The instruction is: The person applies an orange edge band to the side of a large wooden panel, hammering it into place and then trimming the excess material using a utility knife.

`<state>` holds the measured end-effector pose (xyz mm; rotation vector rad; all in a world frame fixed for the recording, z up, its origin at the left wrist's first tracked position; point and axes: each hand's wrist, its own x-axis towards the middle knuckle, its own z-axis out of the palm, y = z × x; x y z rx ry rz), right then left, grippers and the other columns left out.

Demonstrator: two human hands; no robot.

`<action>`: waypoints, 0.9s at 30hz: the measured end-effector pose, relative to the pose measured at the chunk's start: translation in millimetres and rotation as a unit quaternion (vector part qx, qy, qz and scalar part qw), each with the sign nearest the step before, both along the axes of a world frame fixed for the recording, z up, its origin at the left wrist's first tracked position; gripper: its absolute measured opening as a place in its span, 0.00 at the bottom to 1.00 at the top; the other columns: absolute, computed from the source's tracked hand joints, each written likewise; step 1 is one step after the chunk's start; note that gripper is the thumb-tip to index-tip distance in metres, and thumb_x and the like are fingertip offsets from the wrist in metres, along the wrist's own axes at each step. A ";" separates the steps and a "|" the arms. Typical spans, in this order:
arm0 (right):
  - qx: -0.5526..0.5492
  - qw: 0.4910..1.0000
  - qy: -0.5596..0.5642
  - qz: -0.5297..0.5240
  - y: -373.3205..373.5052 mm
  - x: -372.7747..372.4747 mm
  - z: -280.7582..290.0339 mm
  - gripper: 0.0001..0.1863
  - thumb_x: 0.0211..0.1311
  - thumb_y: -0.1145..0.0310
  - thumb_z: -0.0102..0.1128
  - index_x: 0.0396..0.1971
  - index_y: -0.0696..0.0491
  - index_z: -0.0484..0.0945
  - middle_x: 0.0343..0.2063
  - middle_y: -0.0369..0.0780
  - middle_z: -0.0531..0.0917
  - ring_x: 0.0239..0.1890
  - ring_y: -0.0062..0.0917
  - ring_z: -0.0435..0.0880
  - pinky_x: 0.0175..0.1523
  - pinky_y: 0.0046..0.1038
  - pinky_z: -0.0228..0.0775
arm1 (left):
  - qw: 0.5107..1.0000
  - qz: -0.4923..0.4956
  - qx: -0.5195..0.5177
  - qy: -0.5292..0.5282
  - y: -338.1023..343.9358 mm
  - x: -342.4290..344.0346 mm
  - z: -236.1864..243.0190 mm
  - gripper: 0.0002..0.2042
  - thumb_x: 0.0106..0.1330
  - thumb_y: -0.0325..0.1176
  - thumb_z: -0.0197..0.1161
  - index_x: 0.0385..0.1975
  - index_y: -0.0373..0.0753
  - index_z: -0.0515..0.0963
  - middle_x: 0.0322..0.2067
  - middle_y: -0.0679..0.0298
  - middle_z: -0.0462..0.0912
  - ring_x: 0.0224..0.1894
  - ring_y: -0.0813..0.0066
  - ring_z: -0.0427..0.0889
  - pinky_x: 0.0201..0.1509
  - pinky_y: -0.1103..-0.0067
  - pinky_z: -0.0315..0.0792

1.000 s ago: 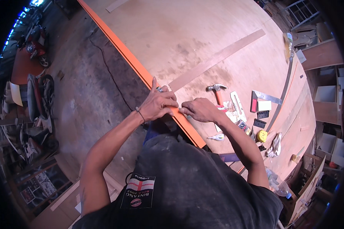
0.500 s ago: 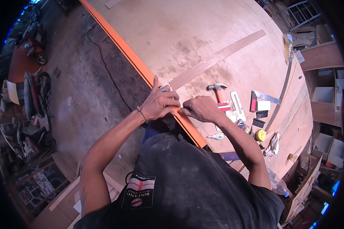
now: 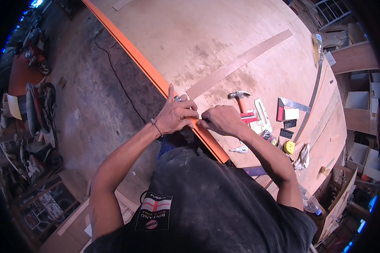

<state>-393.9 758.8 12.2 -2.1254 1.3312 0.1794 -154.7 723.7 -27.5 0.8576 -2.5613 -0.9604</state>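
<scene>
A long orange strip (image 3: 139, 63) runs diagonally along the edge of the plywood table. My left hand (image 3: 177, 114) grips it near its lower part, index finger stretched along it and other fingers curled over it; a small shiny metal piece shows by that index finger. Just right of this, my right hand (image 3: 219, 120) is pinched at the strip; what its fingertips hold is hidden. Beside my hands lie a hammer (image 3: 241, 100), a red tool (image 3: 248, 117), a white slotted piece (image 3: 262, 114) and a small white bottle (image 3: 240, 149). A thin wooden strip (image 3: 240, 61) lies beyond them.
The plywood table (image 3: 223, 25) holds a square (image 3: 295, 105), black hinges (image 3: 287, 133), a yellow tape measure (image 3: 289, 147), a cloth (image 3: 303, 158) and plastic bottles (image 3: 313, 205). Motorbikes (image 3: 38, 109) and a cable (image 3: 122, 84) are on the left floor; open cabinets (image 3: 359, 101) stand at right.
My hands stay nearly in place at the orange strip, with the right fingertips shifting very slightly. The view has moved a little.
</scene>
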 end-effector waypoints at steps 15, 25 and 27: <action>-0.014 1.000 0.010 -0.013 2.4 5.9 6.4 0.21 0.70 0.48 0.65 0.28 0.51 0.89 0.24 0.48 0.88 0.33 0.45 0.91 0.38 0.46 0.81 | 1.000 -0.006 -0.008 -0.011 -0.6 0.7 1.6 0.13 0.52 0.39 0.81 0.38 0.50 0.90 0.39 0.80 0.81 0.50 0.74 0.79 0.81 0.27 0.32; -0.058 0.998 0.034 -0.011 8.2 7.5 2.2 0.19 0.69 0.49 0.66 0.28 0.50 0.89 0.24 0.46 0.88 0.33 0.43 0.91 0.37 0.45 0.81 | 1.000 -0.012 -0.015 -0.010 -3.3 -0.9 3.0 0.12 0.52 0.37 0.81 0.37 0.49 0.90 0.39 0.80 0.81 0.52 0.74 0.80 0.80 0.25 0.33; -0.054 0.998 0.039 -0.013 7.8 10.0 4.2 0.19 0.68 0.50 0.66 0.28 0.50 0.89 0.24 0.46 0.88 0.33 0.43 0.91 0.37 0.45 0.81 | 1.000 -0.014 -0.020 -0.012 -3.6 -0.7 2.8 0.12 0.52 0.37 0.81 0.36 0.49 0.90 0.39 0.80 0.81 0.52 0.74 0.80 0.80 0.25 0.33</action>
